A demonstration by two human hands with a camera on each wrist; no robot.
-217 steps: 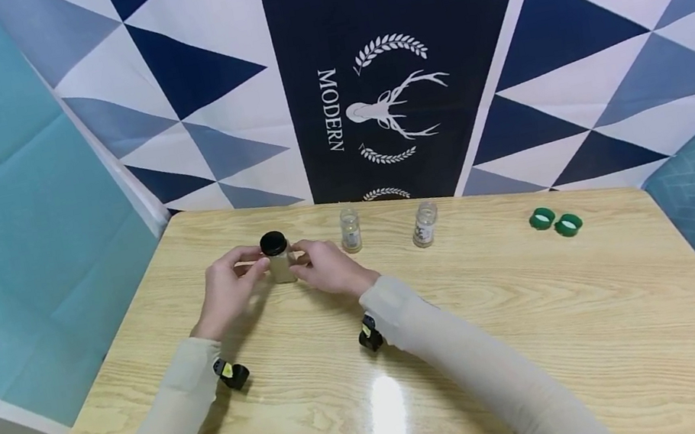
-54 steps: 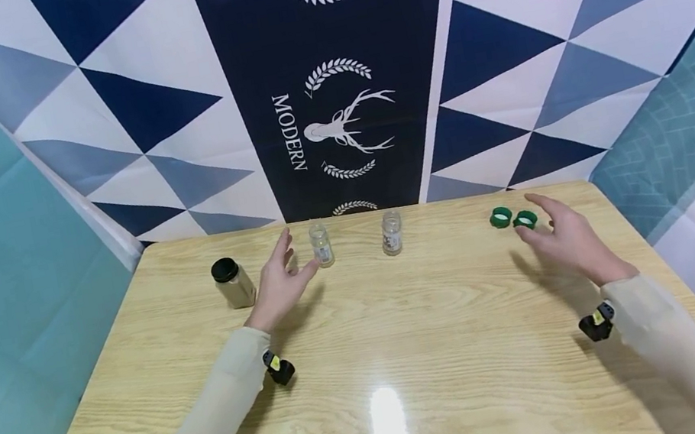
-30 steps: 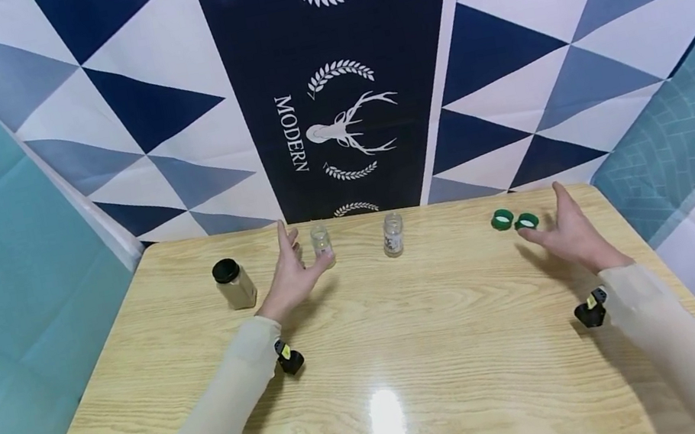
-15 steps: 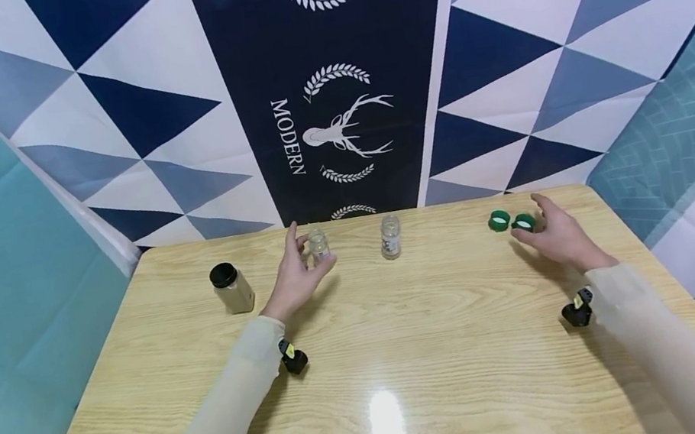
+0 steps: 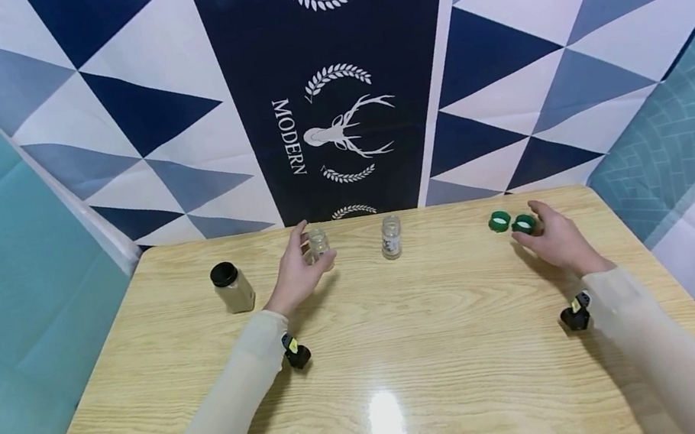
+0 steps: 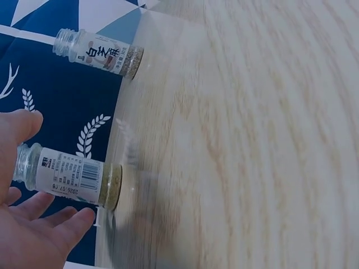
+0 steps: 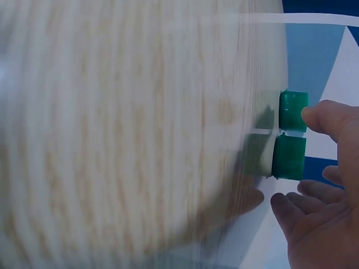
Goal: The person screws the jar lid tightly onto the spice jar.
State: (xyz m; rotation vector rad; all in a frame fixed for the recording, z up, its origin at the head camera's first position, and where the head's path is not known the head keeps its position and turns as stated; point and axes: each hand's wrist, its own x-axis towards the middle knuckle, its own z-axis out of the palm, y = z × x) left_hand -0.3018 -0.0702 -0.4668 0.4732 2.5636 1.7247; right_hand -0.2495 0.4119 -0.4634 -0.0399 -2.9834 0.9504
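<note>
An uncapped glass spice jar point(image 6: 70, 174) stands upright with a little yellowish content at its base. My left hand point(image 5: 297, 272) is spread around it, thumb on one side and fingers on the other. In the left wrist view a gap shows between the fingers and the glass. At the right, my right hand point(image 5: 560, 241) hovers around the nearer of two green caps point(image 5: 523, 224), thumb and fingers apart. In the right wrist view the thumb tip overlaps the other green cap point(image 7: 293, 111); whether it touches cannot be told.
A second uncapped glass jar point(image 5: 391, 239) with seeds at its bottom stands between the hands. Left of my left hand stands a square jar point(image 5: 238, 294) with a black lid. The wooden table point(image 5: 442, 355) ends at a patterned cloth wall point(image 5: 333, 95).
Earlier both hands held the black-lidded jar; it now stands released at the left. My left hand has moved right to the glass jar, my right hand to the green caps, its fingers drawing closer.
</note>
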